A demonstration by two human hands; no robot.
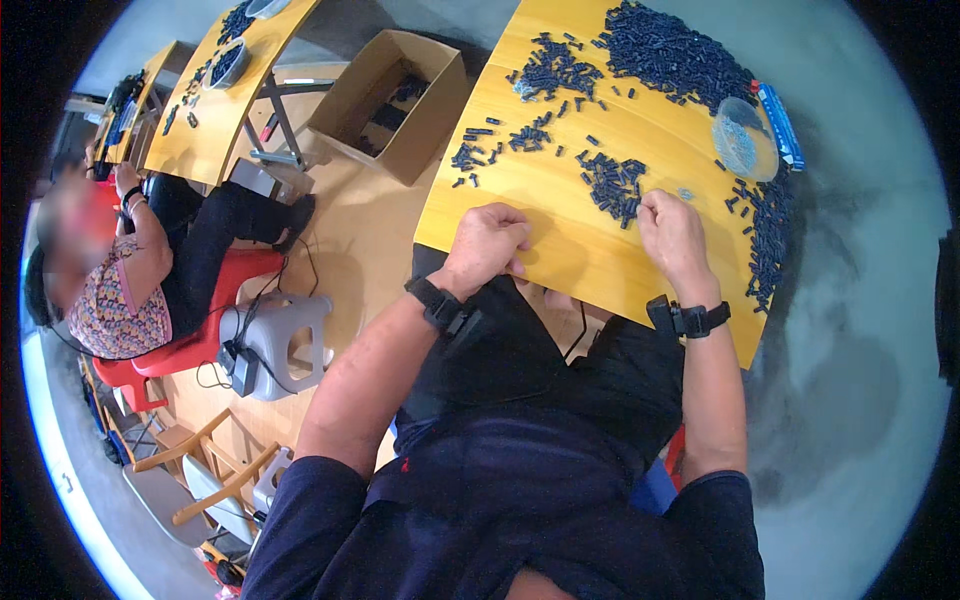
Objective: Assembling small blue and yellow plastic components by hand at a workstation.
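Observation:
My left hand [489, 241] is at the near edge of the yellow table [555, 240], its fingers curled in. Farther right, my right hand [672, 232] is closed in a pinch over the tabletop. Anything held in either hand is hidden or too small to make out. Just left of my right fingertips lies a loose pile of small black cylindrical pieces [612, 187]. Tiny pale bits [685, 194] rest beyond that hand. Smaller clusters of the black pieces [530, 133] are scattered toward the table's left side.
A big heap of black pieces [670, 55] covers the far right, with more along the right edge [770, 245]. Near it stand a clear tub [738, 150] of light-blue bits and a blue box [781, 127]. An open carton [430, 125] and a seated person [125, 300] are leftward.

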